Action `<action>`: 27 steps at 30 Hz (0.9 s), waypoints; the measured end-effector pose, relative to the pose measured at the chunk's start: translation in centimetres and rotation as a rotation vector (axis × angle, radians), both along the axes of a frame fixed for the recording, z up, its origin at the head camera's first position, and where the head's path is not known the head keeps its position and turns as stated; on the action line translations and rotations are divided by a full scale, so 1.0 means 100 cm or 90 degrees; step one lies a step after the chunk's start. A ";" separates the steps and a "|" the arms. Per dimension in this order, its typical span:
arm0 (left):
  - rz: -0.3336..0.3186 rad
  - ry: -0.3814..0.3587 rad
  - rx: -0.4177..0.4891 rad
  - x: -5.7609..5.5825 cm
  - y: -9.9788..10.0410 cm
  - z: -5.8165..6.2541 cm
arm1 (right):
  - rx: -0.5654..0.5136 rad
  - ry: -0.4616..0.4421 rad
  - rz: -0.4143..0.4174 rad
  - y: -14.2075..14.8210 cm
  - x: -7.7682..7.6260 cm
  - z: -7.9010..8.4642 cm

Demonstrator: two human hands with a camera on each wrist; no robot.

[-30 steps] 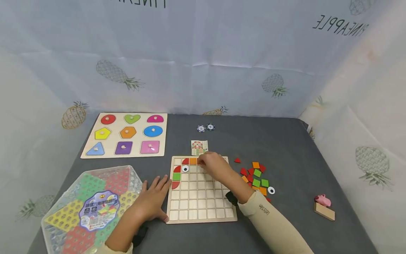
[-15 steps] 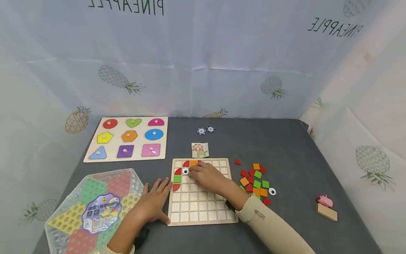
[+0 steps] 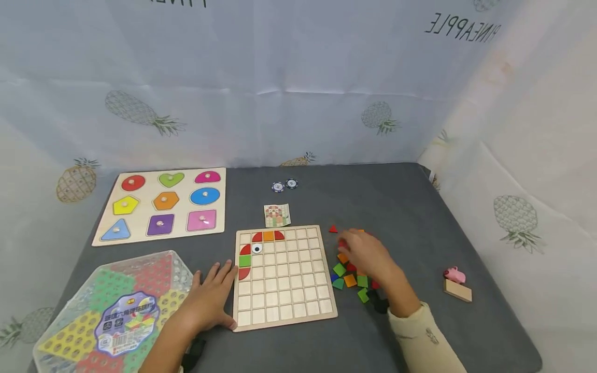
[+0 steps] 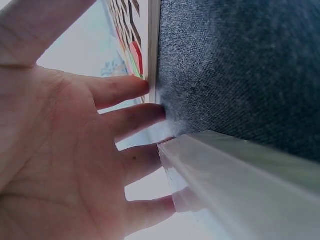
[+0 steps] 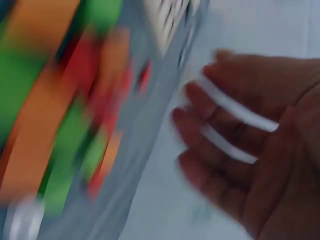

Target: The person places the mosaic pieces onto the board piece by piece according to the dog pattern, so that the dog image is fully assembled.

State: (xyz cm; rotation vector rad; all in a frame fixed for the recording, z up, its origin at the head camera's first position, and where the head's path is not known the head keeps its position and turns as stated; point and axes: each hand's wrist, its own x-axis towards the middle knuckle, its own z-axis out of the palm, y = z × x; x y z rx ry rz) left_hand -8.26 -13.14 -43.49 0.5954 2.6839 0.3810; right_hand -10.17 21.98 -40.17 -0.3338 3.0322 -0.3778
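Note:
The wooden grid board [image 3: 284, 285] lies mid-table, with red quarter-circle tiles, an orange square [image 3: 268, 236], a green square [image 3: 244, 260] and an eye tile [image 3: 256, 248] set in its upper left cells. My left hand [image 3: 209, 299] rests at the board's left edge, fingers spread and straight, also seen beside the plastic box in the left wrist view. My right hand [image 3: 368, 256] is over the pile of loose coloured tiles [image 3: 350, 280] right of the board. In the blurred right wrist view, the right hand [image 5: 245, 135] has relaxed, slightly bent fingers with nothing between them.
A small pattern card [image 3: 277, 215] lies behind the board, and two poker chips [image 3: 284, 185] lie farther back. The shape puzzle [image 3: 163, 206] is at back left, a clear plastic game box [image 3: 112, 316] at front left. A pink pig figure and wooden block [image 3: 457, 290] stand right.
My right hand has left the board's top row, where a second red quarter-circle now shows beside the orange square, and moved right over the loose tiles. My left hand has stayed at the edge.

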 end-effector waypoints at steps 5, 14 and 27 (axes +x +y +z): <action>0.006 -0.006 -0.008 0.000 -0.001 0.001 | 0.011 -0.094 -0.137 0.059 0.028 -0.006; 0.008 -0.005 -0.006 0.002 0.000 0.004 | -0.066 -0.070 -0.126 0.085 0.043 -0.032; 0.014 -0.001 0.004 0.004 0.002 0.003 | -0.131 -0.065 -0.052 0.024 -0.005 0.005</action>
